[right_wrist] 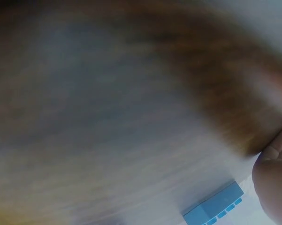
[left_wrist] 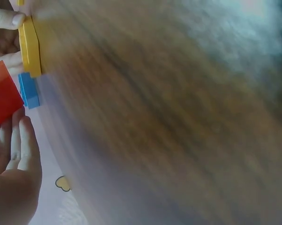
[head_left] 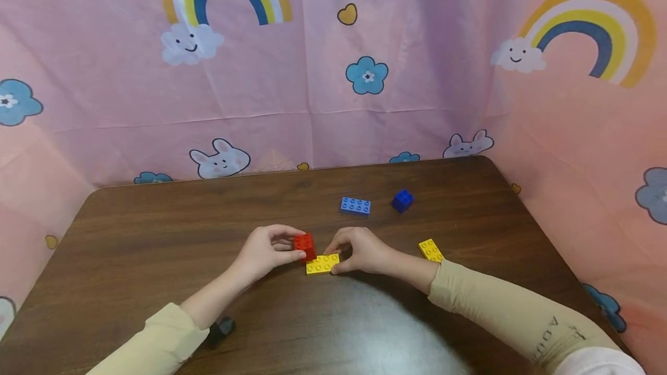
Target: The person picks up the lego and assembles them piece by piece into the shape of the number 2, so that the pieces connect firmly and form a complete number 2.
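Note:
My left hand pinches a red brick between thumb and fingers, at the left end of a yellow brick. Whether the two bricks touch, I cannot tell. At the yellow brick's right end, my right hand pinches it with thumb and fingers. In the left wrist view the red brick is by my left hand, with the yellow brick above it. The right wrist view shows only part of my right hand at its right edge.
Behind the hands on the brown table lie a light blue brick and a dark blue brick. Another yellow brick is beside the right forearm. Near the left sleeve sits a dark object. A patterned cloth hangs behind.

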`<action>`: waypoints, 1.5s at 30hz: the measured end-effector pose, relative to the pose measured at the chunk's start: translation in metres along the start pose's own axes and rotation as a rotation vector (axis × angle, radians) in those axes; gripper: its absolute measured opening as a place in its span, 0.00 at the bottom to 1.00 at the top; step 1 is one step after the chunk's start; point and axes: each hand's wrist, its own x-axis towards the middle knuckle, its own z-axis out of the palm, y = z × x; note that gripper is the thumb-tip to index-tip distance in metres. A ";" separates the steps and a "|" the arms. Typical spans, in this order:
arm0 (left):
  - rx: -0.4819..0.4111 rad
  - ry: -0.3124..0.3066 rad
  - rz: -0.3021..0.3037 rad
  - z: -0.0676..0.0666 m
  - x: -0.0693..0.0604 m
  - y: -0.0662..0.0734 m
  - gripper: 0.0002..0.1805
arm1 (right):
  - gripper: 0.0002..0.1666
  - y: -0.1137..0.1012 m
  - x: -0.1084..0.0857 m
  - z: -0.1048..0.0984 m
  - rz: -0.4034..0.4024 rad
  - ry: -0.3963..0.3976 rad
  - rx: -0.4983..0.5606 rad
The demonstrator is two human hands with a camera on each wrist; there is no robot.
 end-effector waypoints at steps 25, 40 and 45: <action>0.060 -0.036 0.037 0.011 -0.004 -0.003 0.19 | 0.16 0.000 0.000 0.002 -0.022 0.010 0.018; 0.135 -0.024 0.056 0.013 -0.006 0.001 0.18 | 0.16 0.000 0.000 0.000 -0.022 0.007 0.027; 0.179 -0.033 0.078 0.014 -0.007 0.004 0.17 | 0.16 -0.001 0.000 0.000 -0.018 -0.002 0.031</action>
